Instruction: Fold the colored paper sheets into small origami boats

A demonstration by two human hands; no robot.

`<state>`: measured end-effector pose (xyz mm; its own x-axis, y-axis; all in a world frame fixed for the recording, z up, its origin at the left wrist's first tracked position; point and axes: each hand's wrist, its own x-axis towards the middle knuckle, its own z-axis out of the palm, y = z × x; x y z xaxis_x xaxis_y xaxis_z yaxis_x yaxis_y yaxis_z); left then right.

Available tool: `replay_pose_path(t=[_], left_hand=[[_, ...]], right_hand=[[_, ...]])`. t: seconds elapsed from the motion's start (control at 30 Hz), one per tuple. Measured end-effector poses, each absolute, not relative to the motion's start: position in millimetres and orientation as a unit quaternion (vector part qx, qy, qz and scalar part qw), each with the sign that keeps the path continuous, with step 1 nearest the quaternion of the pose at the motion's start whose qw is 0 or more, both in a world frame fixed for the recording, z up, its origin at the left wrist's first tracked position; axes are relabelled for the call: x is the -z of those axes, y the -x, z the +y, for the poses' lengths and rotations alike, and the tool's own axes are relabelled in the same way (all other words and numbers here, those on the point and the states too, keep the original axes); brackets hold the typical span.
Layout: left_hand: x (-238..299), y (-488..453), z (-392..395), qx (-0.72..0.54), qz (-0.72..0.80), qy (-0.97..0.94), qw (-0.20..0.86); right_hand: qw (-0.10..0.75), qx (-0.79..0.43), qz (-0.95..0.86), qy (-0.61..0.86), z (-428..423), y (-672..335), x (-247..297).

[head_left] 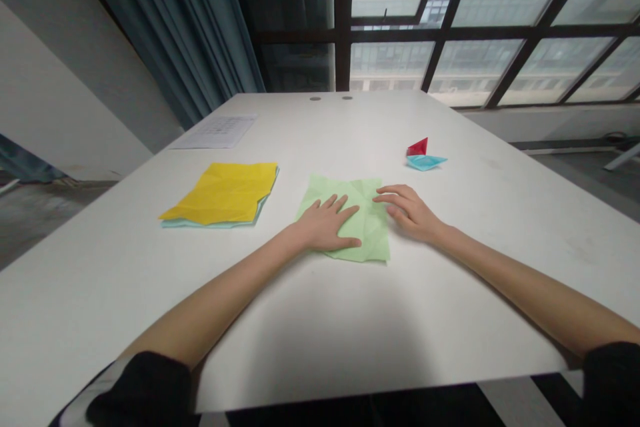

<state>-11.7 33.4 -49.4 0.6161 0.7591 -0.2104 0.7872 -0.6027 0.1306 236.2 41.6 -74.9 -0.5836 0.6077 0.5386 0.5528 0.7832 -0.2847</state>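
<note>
A creased light green sheet of paper [365, 213] lies flat on the white table [320, 320] in front of me. My left hand [327, 223] rests palm down on the sheet's left half, fingers spread and flat. At the sheet's right edge my right hand [407, 210] touches it with fingers stretched out. Neither hand grips anything.
A stack of paper with a yellow sheet [225, 192] on top of pale blue ones lies to the left. A small red folded paper shape [418, 146] and a blue one [425, 161] sit at the right rear. A white printed page [217, 131] lies far left. Windows stand behind.
</note>
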Motion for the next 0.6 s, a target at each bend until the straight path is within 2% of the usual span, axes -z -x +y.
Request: replay_pose_path(t=[0.1,0.4,0.6], left_hand=[[61.4,4.0,27.4,0.03,0.456,-0.884,0.094],[70.4,-5.8,19.5,-0.009,0.493,-0.865,0.093],[62.6,11.8,37.6,0.002,0.49,-0.867,0.084]], right_hand=[[0.319,-0.049,-0.889,0.326,43.9,-235.1,72.5],[0.139,-0.101,-0.888,0.426,53.3,-242.5,77.8],[0.114,-0.075,-0.902,0.41,61.7,-259.3,83.0]])
